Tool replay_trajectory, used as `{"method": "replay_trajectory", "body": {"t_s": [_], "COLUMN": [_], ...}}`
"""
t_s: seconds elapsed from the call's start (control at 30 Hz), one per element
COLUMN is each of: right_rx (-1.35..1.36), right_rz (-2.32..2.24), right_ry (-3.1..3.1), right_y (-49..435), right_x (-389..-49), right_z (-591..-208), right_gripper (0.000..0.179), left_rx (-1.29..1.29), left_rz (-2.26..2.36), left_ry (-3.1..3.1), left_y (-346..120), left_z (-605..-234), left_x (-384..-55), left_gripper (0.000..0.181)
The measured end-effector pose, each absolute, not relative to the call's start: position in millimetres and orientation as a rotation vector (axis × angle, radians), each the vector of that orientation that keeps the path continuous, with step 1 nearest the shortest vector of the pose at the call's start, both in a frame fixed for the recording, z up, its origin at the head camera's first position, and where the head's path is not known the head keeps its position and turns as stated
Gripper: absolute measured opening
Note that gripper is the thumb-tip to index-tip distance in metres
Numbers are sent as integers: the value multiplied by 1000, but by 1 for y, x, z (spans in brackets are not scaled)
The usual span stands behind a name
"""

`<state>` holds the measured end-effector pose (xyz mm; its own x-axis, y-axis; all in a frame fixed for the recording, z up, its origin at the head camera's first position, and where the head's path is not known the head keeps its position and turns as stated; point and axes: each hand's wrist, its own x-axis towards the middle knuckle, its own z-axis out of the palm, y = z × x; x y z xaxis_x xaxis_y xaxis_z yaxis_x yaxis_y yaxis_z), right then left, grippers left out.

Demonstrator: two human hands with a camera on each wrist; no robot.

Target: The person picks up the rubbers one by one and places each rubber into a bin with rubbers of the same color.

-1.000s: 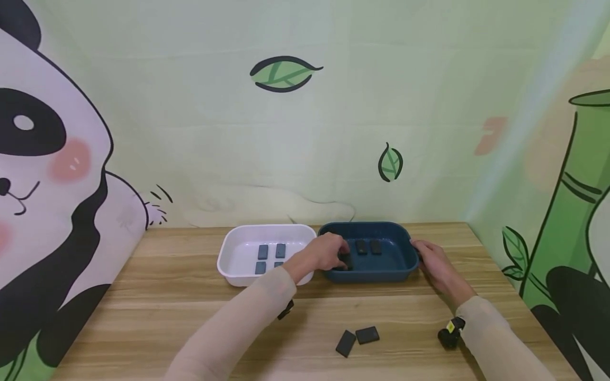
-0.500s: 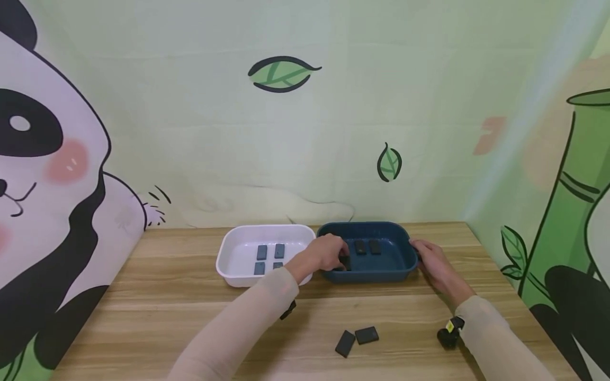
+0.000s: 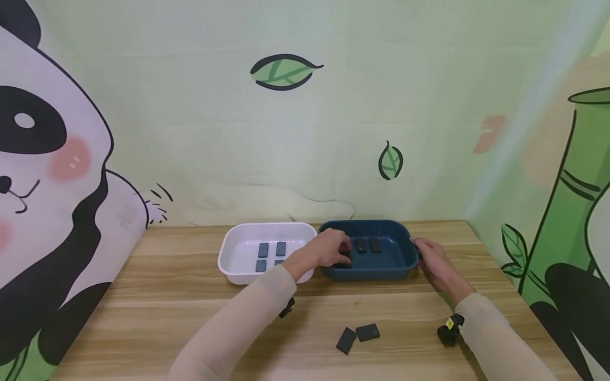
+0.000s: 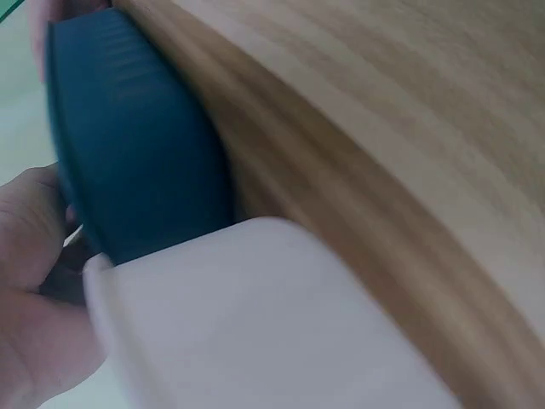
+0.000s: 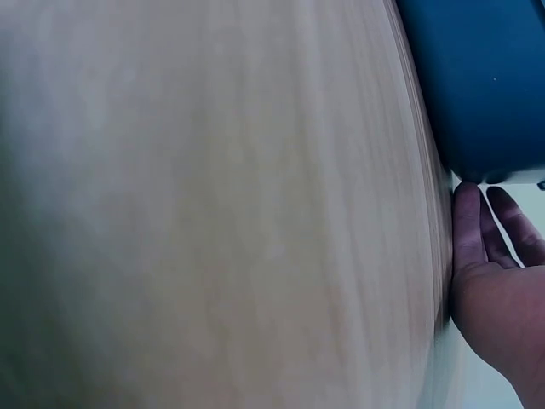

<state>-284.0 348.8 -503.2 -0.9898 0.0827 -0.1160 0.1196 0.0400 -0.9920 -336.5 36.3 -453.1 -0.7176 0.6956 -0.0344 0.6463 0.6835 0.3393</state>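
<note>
My left hand [image 3: 329, 247] reaches over the near left side of the dark blue tray [image 3: 376, 274], fingers curled down around a small black rectangular block [image 3: 344, 259] close to the tray floor. In the left wrist view, thumb and fingers of the left hand [image 4: 34, 290] bend over the tray wall, and the block is mostly hidden. Two similar blocks [image 3: 361, 245] lie side by side farther back in the tray. At the tray's right end, my right hand [image 3: 436, 263] touches it, with extended fingers [image 5: 468, 226] meeting the outer wall in the right wrist view.
Left of the blue tray, close beside it, stands a white tray [image 3: 230, 264] holding several blue-grey blocks [image 3: 263, 250]. Two loose black blocks [image 3: 346, 340] lie near the front of the wooden table [image 3: 157, 307]. A panda-print backdrop [image 3: 190, 132] rises behind.
The left hand stays at the tray's left end, its fingers and the block shifting only slightly. The right hand and the loose blocks keep their places.
</note>
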Motion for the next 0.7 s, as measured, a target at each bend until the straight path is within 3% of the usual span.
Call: {"method": "replay_trajectory", "body": {"t_s": [0.43,0.7], "right_rx": [232,230], "right_rz": [-2057,-2053], "right_ry": [2266,2254], "right_y": [353,353], "right_x": [-286,-288], "right_z": [-505,-504], "right_gripper": [54,50], "left_rx": [1336,1579], "left_rz": [569,446], "left_ry": [2662,2497], "left_y": [11,-5], "left_z": [-413,-421], "left_x": [-282,-234], "left_gripper": [41,40]}}
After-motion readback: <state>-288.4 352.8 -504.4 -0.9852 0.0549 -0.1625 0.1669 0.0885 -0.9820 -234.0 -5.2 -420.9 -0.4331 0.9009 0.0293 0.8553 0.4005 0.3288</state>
